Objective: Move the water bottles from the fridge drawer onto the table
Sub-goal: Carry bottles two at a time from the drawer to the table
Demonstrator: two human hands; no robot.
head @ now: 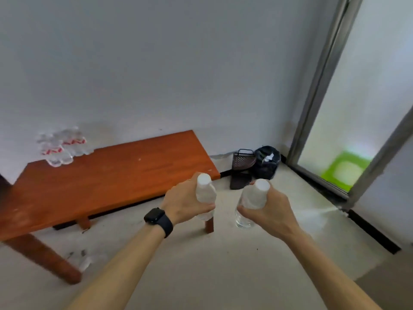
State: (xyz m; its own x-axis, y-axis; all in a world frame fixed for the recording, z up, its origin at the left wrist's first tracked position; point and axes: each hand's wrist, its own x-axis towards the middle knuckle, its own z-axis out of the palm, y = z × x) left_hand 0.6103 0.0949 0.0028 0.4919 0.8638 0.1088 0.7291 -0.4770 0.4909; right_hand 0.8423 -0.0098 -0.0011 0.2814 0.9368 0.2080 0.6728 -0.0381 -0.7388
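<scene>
Left hand (185, 201) is wrapping round the left bottle (204, 191), right hand (266, 211) round the right bottle (253, 198); I'm carrying both, judging they next need standing upright on the table (100, 182) to their left.

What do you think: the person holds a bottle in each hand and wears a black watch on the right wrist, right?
No. The head view shows the left hand holding the left bottle, the right hand holding the right bottle, but the black watch is on the left wrist.
</scene>
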